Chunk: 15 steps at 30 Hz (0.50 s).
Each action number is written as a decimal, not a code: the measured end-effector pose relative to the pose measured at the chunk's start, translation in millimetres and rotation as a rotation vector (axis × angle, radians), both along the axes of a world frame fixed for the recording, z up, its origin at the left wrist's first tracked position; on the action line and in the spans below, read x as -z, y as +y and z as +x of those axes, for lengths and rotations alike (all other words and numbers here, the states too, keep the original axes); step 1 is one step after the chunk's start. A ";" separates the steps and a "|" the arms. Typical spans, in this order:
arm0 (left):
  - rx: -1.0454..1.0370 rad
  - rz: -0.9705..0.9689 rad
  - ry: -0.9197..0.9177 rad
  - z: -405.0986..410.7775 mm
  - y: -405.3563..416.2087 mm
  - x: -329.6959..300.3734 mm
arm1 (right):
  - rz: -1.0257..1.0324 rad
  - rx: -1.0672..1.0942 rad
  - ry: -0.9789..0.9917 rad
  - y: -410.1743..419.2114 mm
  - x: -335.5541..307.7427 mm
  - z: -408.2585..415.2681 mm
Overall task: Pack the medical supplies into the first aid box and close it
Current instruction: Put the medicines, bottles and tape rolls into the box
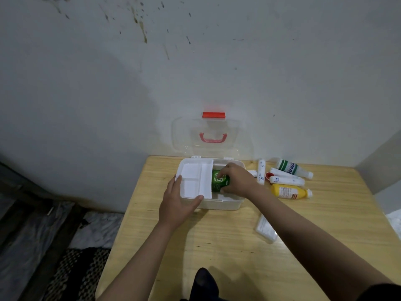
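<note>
A white first aid box stands open on the wooden table, its clear lid with red handle and latch leaning against the wall. A white divided tray lies across the box's left half. My left hand holds the tray's near left corner, thumb on its front edge. My right hand grips a green bottle lying inside the box's right half. To the right of the box lie a yellow bottle, a green-and-white bottle and white wrapped rolls.
A clear plastic packet of white items lies on the table in front of the supplies. The table backs onto a stained white wall. A dark object pokes up at the near edge. Floor and a woven mat lie lower left.
</note>
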State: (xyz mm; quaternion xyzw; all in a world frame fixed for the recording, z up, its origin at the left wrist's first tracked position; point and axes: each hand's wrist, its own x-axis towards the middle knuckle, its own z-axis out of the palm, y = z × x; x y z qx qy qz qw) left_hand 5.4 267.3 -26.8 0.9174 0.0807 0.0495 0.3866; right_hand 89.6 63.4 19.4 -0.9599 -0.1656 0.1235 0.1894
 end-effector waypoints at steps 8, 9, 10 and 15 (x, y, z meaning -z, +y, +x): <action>-0.007 0.002 -0.018 0.5 1.0 3.1 | -0.106 0.091 0.009 15.2 10.5 5.8; -0.006 0.000 -0.018 0.5 1.3 4.0 | -0.089 0.101 0.033 15.9 11.7 7.4; -0.007 -0.003 -0.016 0.6 1.4 4.8 | -0.068 0.113 0.053 16.5 12.5 8.5; -0.009 -0.010 -0.017 1.3 2.0 6.2 | 0.045 0.224 0.112 19.3 19.7 9.7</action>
